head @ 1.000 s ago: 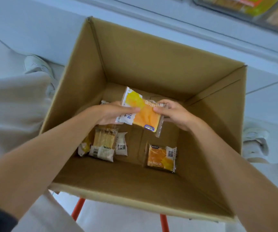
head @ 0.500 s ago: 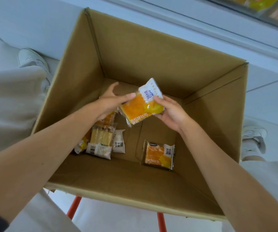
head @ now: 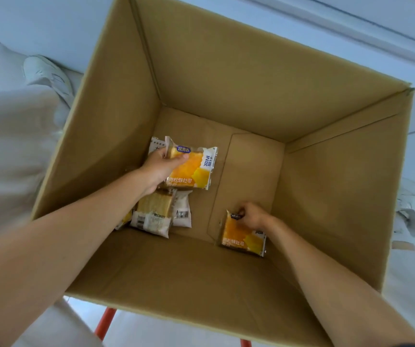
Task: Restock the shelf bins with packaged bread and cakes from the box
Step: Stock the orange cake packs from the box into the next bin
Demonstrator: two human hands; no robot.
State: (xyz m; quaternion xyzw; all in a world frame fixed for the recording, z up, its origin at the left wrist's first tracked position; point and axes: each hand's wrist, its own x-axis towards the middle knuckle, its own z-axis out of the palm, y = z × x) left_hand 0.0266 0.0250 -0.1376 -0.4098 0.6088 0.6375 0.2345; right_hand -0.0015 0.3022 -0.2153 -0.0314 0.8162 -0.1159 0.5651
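Both my arms reach down into a deep cardboard box [head: 226,71]. My left hand [head: 161,166] grips an orange and white bread packet [head: 194,169] by its left side, thumb across the front, with a second white packet [head: 154,145] showing behind it. My right hand [head: 251,216] pinches the top edge of another orange bread packet [head: 241,237] lying on the box floor at the right. Under my left wrist lie a clear-wrapped sliced cake [head: 154,211] and a white packet [head: 182,210] with a barcode.
The box stands on a stand with orange legs [head: 105,321] between my knees. White trousers [head: 11,151] and a white shoe [head: 46,73] are at the left, another shoe [head: 407,211] at the right. Pale floor lies beyond the box.
My right hand let go of the orange packet and dropped to the packet on the box floor. My left hand now holds the first packet alone, lower in the box. The view tilted further down.
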